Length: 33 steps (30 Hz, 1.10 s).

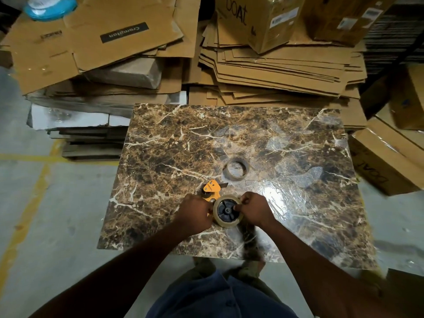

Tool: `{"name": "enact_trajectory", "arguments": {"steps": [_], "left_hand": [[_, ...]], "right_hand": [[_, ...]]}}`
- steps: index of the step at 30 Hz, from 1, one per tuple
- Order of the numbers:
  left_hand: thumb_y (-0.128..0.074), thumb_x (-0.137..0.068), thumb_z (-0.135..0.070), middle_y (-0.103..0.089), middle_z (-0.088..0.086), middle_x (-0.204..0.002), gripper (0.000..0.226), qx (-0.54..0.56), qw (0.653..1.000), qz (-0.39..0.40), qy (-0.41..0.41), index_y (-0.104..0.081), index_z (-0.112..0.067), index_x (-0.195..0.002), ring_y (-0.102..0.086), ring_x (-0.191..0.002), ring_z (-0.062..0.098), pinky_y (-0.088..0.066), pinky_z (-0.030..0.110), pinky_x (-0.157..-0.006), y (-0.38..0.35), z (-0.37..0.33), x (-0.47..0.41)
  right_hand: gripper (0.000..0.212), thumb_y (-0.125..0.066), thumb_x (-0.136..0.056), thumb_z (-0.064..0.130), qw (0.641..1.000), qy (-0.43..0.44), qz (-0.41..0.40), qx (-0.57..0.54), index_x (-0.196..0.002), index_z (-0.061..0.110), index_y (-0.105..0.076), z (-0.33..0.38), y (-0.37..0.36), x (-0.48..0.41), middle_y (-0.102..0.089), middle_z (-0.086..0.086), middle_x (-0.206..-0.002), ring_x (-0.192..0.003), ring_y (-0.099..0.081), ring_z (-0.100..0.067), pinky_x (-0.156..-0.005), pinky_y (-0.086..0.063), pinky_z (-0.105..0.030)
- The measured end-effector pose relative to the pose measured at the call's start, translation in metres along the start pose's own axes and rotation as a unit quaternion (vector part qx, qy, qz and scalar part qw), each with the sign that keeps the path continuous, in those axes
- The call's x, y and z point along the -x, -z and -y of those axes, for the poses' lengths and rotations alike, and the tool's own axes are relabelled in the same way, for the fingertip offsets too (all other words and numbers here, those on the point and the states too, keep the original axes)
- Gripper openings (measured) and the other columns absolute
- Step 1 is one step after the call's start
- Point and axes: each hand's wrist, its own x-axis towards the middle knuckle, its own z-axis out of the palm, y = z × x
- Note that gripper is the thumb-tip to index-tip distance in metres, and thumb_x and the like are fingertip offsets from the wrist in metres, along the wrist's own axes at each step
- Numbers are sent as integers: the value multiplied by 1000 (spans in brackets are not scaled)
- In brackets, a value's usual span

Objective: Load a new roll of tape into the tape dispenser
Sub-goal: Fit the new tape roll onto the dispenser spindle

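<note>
The marble table carries everything near its front edge. The orange tape dispenser lies flat there, the new tape roll already on its hub. The left hand clamps the dispenser; the right hand pinches the roll's rim. Judged next: press it squarely home, then thread the loose end. A spent core sits further back.

Glossy marble-patterned desk under shiny clear film; matt brown cardboard sheets; tape dispenser of orange painted metal.
</note>
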Motion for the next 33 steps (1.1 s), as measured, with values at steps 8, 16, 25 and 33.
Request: {"name": "enact_trajectory", "arguments": {"steps": [8, 16, 25, 33], "left_hand": [[-58, -85, -53, -75, -7, -105, 37, -18, 1000, 17, 6, -76, -27, -103, -58, -122, 21, -29, 51, -115, -15, -6, 9], [-56, -71, -55, -78, 0, -105, 62, 58, 998, -2, 29, -60, -33, -130, -69, -108, 29, -40, 48, -108, -3, -13, -2], [-41, -87, -29, -79, 1, -95, 39, 63, 997, -13, 47, -77, -27, -102, -71, -95, 27, -44, 39, -102, -2, -2, -7], [-38, -80, -38, -77, 5, -81, 49, 45, 998, -13, 35, -77, -16, -100, -73, -82, 30, -48, 37, -95, 0, -5, -9]], "right_hand": [[29, -86, -72, 26, 999, -26, -18, -28, -83, 5, -70, -4, -4, 4, -73, -6, -78, -68, -63, -18, -56, -41, -24], [21, -84, -80, 25, 999, 31, 9, 0, -92, 9, -78, 6, -1, -2, -75, -6, -82, -77, -67, -21, -67, -46, -30], [19, -86, -76, 12, 998, -1, 8, -62, -93, 6, -79, 5, 4, -4, -81, -4, -93, -89, -75, -20, -79, -55, -24], [45, -73, -91, 40, 982, -79, -2, -172, -59, 11, -58, -18, -9, 26, -61, -12, -59, -57, -60, -26, -69, -57, -45]]}}
